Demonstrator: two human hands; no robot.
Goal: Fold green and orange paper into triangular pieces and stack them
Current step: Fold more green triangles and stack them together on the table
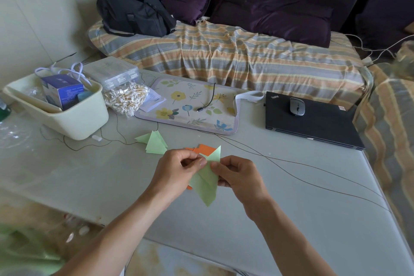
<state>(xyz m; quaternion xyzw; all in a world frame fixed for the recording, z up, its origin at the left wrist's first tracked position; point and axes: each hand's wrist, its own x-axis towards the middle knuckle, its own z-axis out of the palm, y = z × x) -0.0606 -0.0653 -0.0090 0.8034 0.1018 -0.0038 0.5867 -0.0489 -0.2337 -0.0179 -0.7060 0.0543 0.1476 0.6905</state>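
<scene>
Left hand (177, 169) and right hand (237, 177) pinch green paper (206, 184) above orange paper (205, 149), likely steadying a crease; folded green triangles (154, 143) lie left of it.

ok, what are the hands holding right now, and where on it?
Both hold one green folded paper piece above the table. Left hand and right hand each pinch it near its upper middle, grips close together; its lower point hangs free.

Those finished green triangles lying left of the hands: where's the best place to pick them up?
Probably pinch the folded green triangles at the upper tip, which looks slightly raised off the table. Come from above and the near side; the beige bin crowds the far left.
</scene>
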